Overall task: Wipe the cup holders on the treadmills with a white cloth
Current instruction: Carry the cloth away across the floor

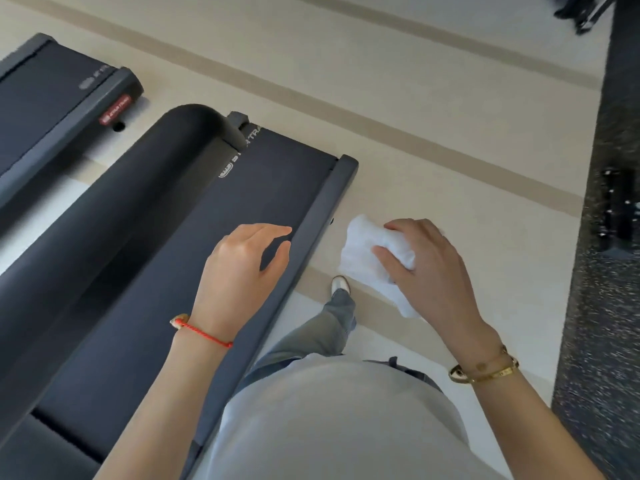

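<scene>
My right hand (pixel 426 268) grips a crumpled white cloth (pixel 363 258) in the air above the pale floor, right of the nearest treadmill. My left hand (pixel 242 268) hovers over that treadmill's dark belt (pixel 194 271) with fingers relaxed and holding nothing. A thick black handrail (pixel 114 209) of the same treadmill runs along the left of the belt. No cup holder shows in the head view.
A second treadmill (pixel 52 98) lies at the upper left, with a strip of pale floor between the two machines. A dark speckled mat (pixel 602 306) with black equipment on it runs down the right edge. My leg and shoe (pixel 341 284) stand beside the treadmill's side rail.
</scene>
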